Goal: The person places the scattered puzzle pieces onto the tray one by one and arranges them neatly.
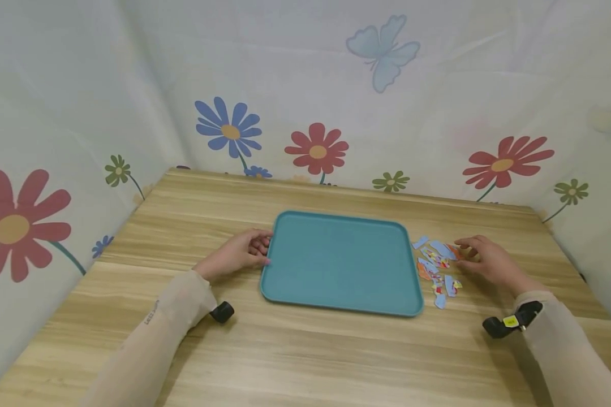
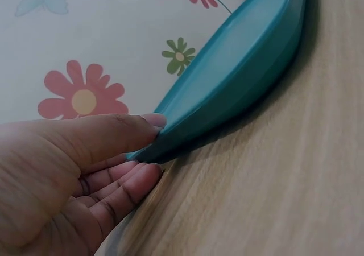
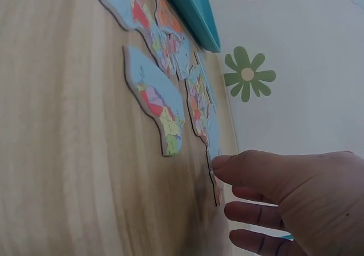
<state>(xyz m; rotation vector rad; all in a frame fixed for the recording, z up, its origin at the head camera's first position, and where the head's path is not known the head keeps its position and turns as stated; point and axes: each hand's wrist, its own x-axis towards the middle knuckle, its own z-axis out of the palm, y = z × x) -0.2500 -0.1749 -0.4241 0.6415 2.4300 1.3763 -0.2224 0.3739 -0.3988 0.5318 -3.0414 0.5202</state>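
A teal rectangular tray [image 1: 341, 263] lies flat on the wooden table, nothing on it. At its left edge my left hand [image 1: 240, 252] pinches the rim, thumb on top and fingers curled below, as the left wrist view shows. Right of the tray lie several map puzzle pieces [image 1: 442, 249], light blue with orange and multicoloured patches, some overlapping. My right hand [image 1: 490, 263] is beside the pile, its fingers loosely bent. In the right wrist view its thumb tip overlaps the far pieces, while a blue, red and yellow puzzle piece [image 3: 158, 99] lies apart, nearer the camera.
The wooden table [image 1: 305, 356] extends around the tray on all sides. A white cloth [image 1: 295, 68] with printed flowers and a butterfly hangs behind and beside the table. Each wrist wears a small black camera, such as the right-hand camera [image 1: 496, 327].
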